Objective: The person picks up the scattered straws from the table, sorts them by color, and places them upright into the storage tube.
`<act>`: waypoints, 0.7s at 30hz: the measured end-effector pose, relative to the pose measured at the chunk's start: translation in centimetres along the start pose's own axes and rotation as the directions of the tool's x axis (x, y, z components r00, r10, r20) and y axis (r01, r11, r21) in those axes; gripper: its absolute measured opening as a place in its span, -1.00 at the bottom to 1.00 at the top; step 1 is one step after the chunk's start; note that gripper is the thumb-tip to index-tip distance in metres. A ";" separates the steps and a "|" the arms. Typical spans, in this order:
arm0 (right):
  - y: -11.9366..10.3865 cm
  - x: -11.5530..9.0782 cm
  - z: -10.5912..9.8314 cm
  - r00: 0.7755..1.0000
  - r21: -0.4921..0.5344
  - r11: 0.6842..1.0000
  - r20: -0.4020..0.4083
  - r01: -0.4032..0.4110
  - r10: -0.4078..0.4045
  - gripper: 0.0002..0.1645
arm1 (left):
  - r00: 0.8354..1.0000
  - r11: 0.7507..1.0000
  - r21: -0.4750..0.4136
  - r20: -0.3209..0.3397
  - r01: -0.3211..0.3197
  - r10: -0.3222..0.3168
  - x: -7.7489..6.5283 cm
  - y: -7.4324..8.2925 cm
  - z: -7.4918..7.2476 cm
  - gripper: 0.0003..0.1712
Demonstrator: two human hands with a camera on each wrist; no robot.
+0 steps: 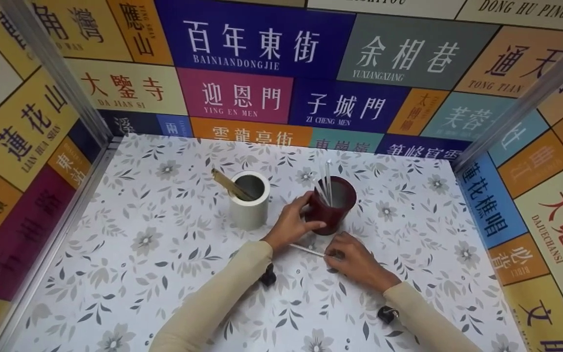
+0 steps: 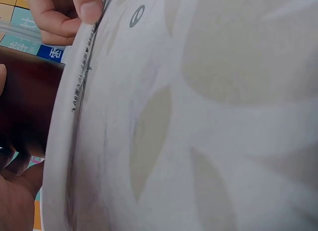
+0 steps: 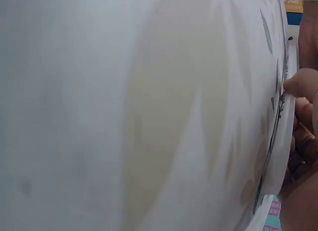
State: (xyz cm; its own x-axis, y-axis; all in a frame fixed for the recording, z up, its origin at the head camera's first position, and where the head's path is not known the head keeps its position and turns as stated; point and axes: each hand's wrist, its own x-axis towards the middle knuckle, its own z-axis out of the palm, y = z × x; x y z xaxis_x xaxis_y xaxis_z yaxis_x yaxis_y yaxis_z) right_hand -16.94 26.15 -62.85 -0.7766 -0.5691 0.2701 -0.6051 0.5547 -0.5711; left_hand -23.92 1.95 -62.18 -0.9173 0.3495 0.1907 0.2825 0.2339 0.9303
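My left hand (image 1: 289, 222) holds the near left side of a dark red cup (image 1: 328, 215), thumb across its front. Several thin clear or whitish sticks (image 1: 329, 183) stand in that cup, leaning to the left. Just in front of it, a slim white stick (image 1: 309, 251) lies low over the table, and my right hand (image 1: 355, 256) pinches its right end. Small black print shows along the stick (image 2: 83, 72) in the left wrist view. In the right wrist view my right thumb (image 3: 298, 84) presses on the stick; its exact kind is unclear.
Left of the red cup stands a white cylindrical holder (image 1: 249, 212) with flat golden-brown sticks (image 1: 227, 182) leaning out of it. Beneath everything is a white tabletop (image 1: 174, 283) with grey flowers and leaves. Panels with coloured lettering (image 1: 242, 49) enclose the back and both sides.
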 end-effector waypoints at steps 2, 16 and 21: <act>0.3 -0.3 -0.2 0.999 0.014 0.999 -0.010 0.048 -0.048 -0.80 | 1.000 1.000 -0.011 0.001 -0.005 0.005 0.0 0.0 0.1 0.03; 1.3 -3.0 -5.9 0.964 0.260 0.931 -0.136 0.258 -0.229 -0.76 | 1.000 0.995 -0.099 0.011 0.002 -0.001 0.0 0.0 0.1 0.02; -0.2 -2.3 -8.0 0.972 0.367 0.912 -0.204 0.186 -0.117 -0.75 | 1.000 0.997 -0.067 -0.007 -0.024 0.024 0.0 -0.1 0.2 0.00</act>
State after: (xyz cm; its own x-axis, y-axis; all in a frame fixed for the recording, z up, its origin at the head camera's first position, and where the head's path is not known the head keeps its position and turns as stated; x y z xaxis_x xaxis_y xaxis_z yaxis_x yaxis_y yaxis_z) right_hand -16.45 32.16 -57.18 -0.7201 -0.4942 0.4871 -0.6320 0.1772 -0.7545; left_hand -23.93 2.11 -62.33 -0.9123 0.3487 0.2149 0.2851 0.1640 0.9444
